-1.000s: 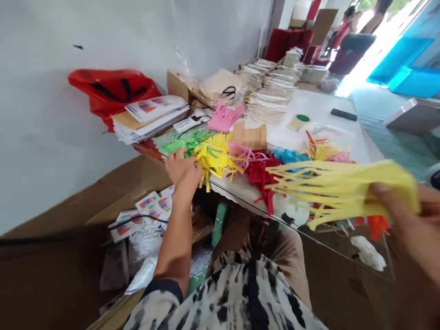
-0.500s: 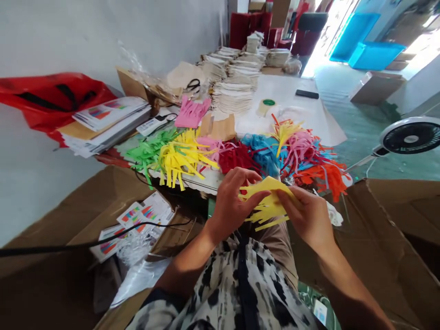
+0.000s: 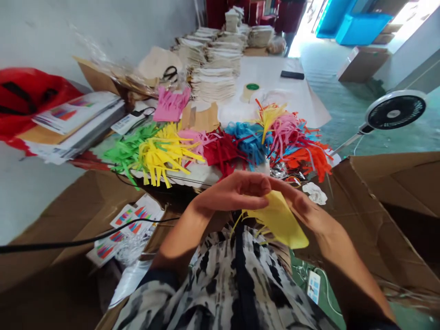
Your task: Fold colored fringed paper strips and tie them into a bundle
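Observation:
A yellow fringed paper sheet (image 3: 283, 222) hangs between my hands in front of my shirt, its plain edge at the lower right and its thin strips at the left. My left hand (image 3: 237, 191) is closed, fingers curled and thumb against the sheet's upper edge. My right hand (image 3: 297, 201) is closed along the sheet's upper right side; its fingertips are partly hidden behind the left hand. Just beyond lie a dark red paper tassel bundle (image 3: 222, 153), a blue bundle (image 3: 247, 140) and a yellow bundle (image 3: 165, 151) on the table's near edge.
Green strips (image 3: 129, 146), a pink fringed sheet (image 3: 172, 104), scissors (image 3: 169, 73), tape (image 3: 252, 87) and stacked pale bundles (image 3: 215, 82) lie on the table. A fan (image 3: 393, 112) stands at right. Open cardboard boxes (image 3: 388, 201) flank me; a black cable (image 3: 103, 240) crosses the left one.
My hands have come together at the sheet's upper edge. The yellow sheet has turned, its plain edge swinging down to the right. The camera view has shifted a little.

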`<action>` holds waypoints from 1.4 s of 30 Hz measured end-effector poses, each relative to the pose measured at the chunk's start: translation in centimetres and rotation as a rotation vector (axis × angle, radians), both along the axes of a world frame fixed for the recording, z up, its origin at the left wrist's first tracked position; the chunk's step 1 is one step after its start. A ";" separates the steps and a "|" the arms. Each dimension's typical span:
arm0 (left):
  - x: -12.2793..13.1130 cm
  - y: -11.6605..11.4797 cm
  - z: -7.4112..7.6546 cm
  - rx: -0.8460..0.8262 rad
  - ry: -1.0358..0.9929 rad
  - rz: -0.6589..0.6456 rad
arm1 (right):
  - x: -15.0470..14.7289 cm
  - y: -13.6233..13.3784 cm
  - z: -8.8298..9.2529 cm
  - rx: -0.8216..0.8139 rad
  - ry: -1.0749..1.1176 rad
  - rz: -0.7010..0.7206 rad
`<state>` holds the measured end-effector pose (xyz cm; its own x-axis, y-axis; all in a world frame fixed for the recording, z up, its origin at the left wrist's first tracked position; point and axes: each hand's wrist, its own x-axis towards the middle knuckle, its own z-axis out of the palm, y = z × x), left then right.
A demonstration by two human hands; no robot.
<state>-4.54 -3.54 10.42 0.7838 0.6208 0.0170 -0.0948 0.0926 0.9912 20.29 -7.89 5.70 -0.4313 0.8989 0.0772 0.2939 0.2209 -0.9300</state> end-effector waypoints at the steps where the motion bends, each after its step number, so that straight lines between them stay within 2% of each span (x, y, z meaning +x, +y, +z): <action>1: 0.3 0.3 -0.1 -0.049 -0.005 -0.039 | -0.4 -0.1 -0.4 -0.093 0.072 -0.006; 4: 0.7 1.3 -0.5 -0.173 0.010 -0.101 | -0.6 0.0 -0.6 -0.368 0.274 -0.071; 6: 0.5 2.3 -0.7 -0.197 0.053 -0.096 | 0.0 0.4 -0.4 -0.413 0.306 -0.166; 8: -0.1 3.4 -0.7 -0.114 0.139 -0.048 | 0.9 1.2 -0.2 -0.399 0.299 -0.233; 11: -1.0 5.1 -1.0 0.232 0.385 0.162 | 1.6 3.0 -0.7 -0.258 0.163 -0.318; 14: -0.9 5.8 -2.2 0.723 0.692 0.514 | 1.4 5.2 -2.7 -0.084 -0.055 -0.429; 15: -0.6 5.7 -3.0 0.858 0.733 0.576 | 1.2 5.8 -3.5 -0.041 -0.135 -0.462; 16: -0.2 5.3 -3.9 0.959 0.727 0.580 | 1.1 6.4 -4.3 0.001 -0.219 -0.490; 18: 0.8 4.4 -6.2 1.069 0.619 0.422 | 1.1 7.0 -5.4 0.090 -0.404 -0.521; 20: 1.9 3.3 -8.8 1.111 0.564 0.255 | 1.1 6.8 -5.7 0.179 -0.599 -0.518; 21: 2.3 2.7 -10.0 1.125 0.578 0.227 | 1.1 6.4 -5.5 0.230 -0.691 -0.514; 23: 2.8 1.9 -11.8 1.138 0.622 0.256 | 1.0 5.0 -4.7 0.378 -0.848 -0.494; 25: 2.9 1.2 -12.6 1.139 0.647 0.307 | 0.6 3.2 -4.1 0.533 -0.913 -0.402; 27: 2.7 0.7 -12.5 1.142 0.644 0.338 | 0.1 1.4 -4.2 0.598 -0.893 -0.234; 29: 2.4 0.4 -12.1 1.149 0.635 0.359 | -0.1 0.2 -5.0 0.579 -0.866 -0.125; 33: 1.6 0.3 -11.7 1.156 0.642 0.371 | 0.7 -0.2 -6.7 0.523 -0.846 -0.125; 36: -0.3 0.8 -10.9 1.122 0.699 0.343 | 1.6 0.3 -6.7 0.483 -0.828 -0.114; 38: -2.3 1.2 -9.3 1.065 0.797 0.296 | 2.0 0.6 -6.4 0.459 -0.822 -0.108; 40: -4.4 1.3 -7.0 1.002 0.915 0.199 | 2.2 0.7 -6.2 0.445 -0.814 -0.102; 42: -5.8 1.3 -4.7 0.966 0.958 0.180 | 2.2 0.7 -6.0 0.441 -0.814 -0.092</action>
